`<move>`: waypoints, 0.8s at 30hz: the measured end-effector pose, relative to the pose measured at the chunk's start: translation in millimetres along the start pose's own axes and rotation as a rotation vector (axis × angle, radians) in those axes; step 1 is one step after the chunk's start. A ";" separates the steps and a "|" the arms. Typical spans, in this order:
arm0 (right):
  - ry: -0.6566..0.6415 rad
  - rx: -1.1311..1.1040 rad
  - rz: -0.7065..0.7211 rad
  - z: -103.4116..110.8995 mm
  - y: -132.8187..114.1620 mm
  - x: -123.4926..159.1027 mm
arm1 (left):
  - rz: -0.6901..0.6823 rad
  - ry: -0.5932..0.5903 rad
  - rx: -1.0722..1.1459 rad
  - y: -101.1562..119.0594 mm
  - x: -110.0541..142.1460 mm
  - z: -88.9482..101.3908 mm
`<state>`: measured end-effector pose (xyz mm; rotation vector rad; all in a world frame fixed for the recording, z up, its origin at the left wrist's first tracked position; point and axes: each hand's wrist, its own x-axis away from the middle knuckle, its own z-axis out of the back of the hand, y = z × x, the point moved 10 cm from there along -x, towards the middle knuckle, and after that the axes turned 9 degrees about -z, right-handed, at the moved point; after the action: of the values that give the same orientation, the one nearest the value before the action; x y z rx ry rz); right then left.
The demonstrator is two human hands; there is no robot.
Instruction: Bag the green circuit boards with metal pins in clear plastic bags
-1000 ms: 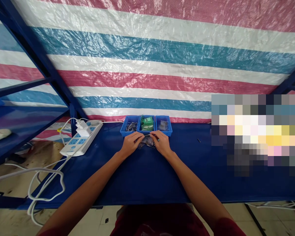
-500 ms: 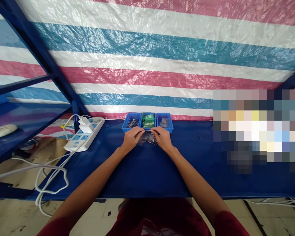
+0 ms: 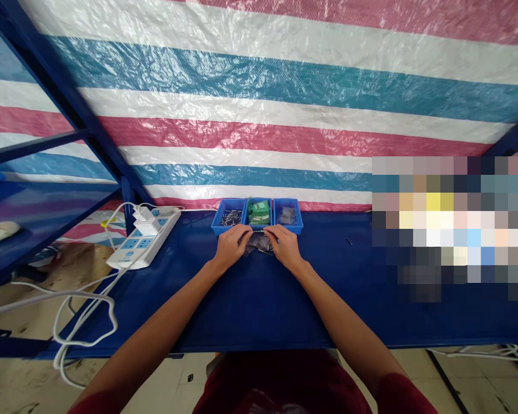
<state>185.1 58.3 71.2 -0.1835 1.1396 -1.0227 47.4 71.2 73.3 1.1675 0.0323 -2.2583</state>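
Note:
Both my hands meet over the table just in front of three small blue bins. My left hand [image 3: 232,246] is closed in a pinch, and so is my right hand [image 3: 285,246]. A thin pale edge stretches between the two pinches; it looks like the top of a small clear plastic bag [image 3: 258,232]. Right below, clear bags [image 3: 259,244] with small dark and metallic pieces lie on the table, partly hidden by my fingers. Behind, the left bin [image 3: 216,220] holds screw-like metal pieces, the middle bin holds green packets [image 3: 258,211], and the right bin [image 3: 299,221] holds clear bags.
The blue table [image 3: 259,310] runs across the view. To the left lies a white power strip [image 3: 144,244] with a plugged-in adapter and loose white cables [image 3: 86,342]. A small dark screw-like piece [image 3: 349,241] lies to the right. Beyond it an area is pixelated. Striped sheeting [image 3: 259,103] hangs behind.
My head view has shifted slightly, so the bins and power strip sit a little further left. Both hands keep their pinch in nearly the same place.

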 end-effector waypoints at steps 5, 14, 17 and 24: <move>0.011 0.012 0.010 2.9 -3.7 2.0 | -0.027 0.007 0.008 6.1 -1.8 4.7; -0.011 0.017 -0.040 1.2 0.6 2.2 | 0.012 0.012 0.026 4.2 2.3 5.3; -0.003 0.002 -0.064 1.5 1.9 2.3 | 0.011 0.010 0.030 5.0 0.8 5.0; -0.005 0.020 -0.065 4.0 -0.1 0.2 | -0.056 0.014 0.048 9.0 -3.4 7.0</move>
<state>188.4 56.7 73.0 -0.2081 1.1249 -1.0897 48.4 63.4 82.3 1.2219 0.0164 -2.3111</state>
